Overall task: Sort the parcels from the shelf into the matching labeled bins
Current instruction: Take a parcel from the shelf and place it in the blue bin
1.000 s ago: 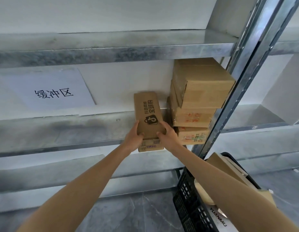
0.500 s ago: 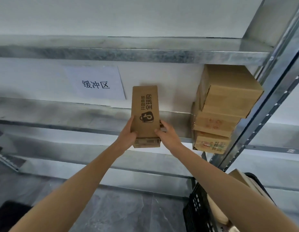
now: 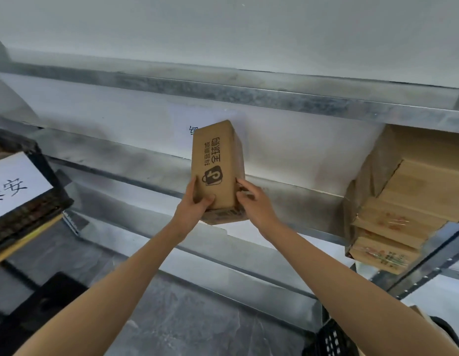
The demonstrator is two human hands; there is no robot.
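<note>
The left hand (image 3: 195, 209) and right hand (image 3: 254, 204) grasp the cardboard parcel (image 3: 218, 165), now lifted off the shelf (image 3: 120, 163) and carried left. A labelled bin (image 3: 35, 209) comes into view, probably the drop place.

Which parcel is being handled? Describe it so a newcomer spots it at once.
Start at the metal shelf spanning the frame. Before its middle, the left hand and right hand grip a tall, narrow cardboard box. Unlike the stacked boxes at the right, it bears a black shopping-bag logo and lettering.
</note>
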